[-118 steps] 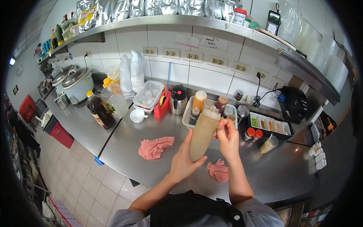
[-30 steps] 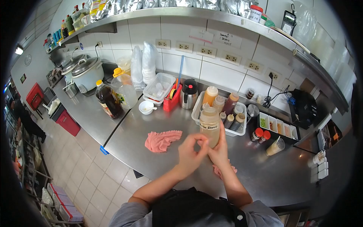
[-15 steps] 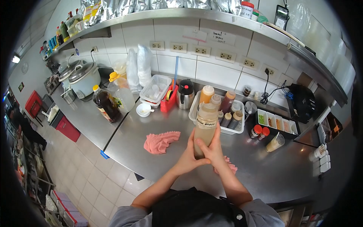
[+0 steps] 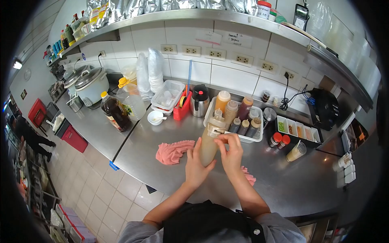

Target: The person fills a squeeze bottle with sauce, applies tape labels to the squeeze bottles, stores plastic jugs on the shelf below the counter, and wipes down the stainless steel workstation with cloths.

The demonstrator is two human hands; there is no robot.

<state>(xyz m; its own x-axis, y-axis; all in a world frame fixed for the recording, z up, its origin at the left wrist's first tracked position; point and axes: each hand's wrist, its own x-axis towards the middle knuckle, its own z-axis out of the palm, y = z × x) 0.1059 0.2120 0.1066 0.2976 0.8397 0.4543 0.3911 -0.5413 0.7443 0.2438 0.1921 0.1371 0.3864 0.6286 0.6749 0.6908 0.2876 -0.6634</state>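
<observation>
My left hand (image 4: 197,165) is wrapped round a clear squeeze bottle (image 4: 208,146) of pale, cloudy contents, held tilted above the steel counter. A white label (image 4: 216,130) with dark writing is on its upper part. At the bottle's right side, just below the label, my right hand (image 4: 230,153) has thumb and fingertips pinched together; what lies between them is too small to make out. Behind the bottle, a white basket (image 4: 254,139) holds several sauce bottles, including an orange one (image 4: 222,101) and a dark red one (image 4: 245,107).
Pink cloths (image 4: 173,152) lie on the steel counter (image 4: 162,178). At the back stand a steel jug (image 4: 199,101) and a dark oil bottle (image 4: 114,112). On the right are red-capped shakers (image 4: 276,139), a tilted cup (image 4: 296,151) and a garnish tray (image 4: 300,128). A shelf (image 4: 194,15) hangs above.
My right hand has left its grip round the bottle's lower body and moved up beside the label in a pinch. The bottle has turned and shifted left in my left hand.
</observation>
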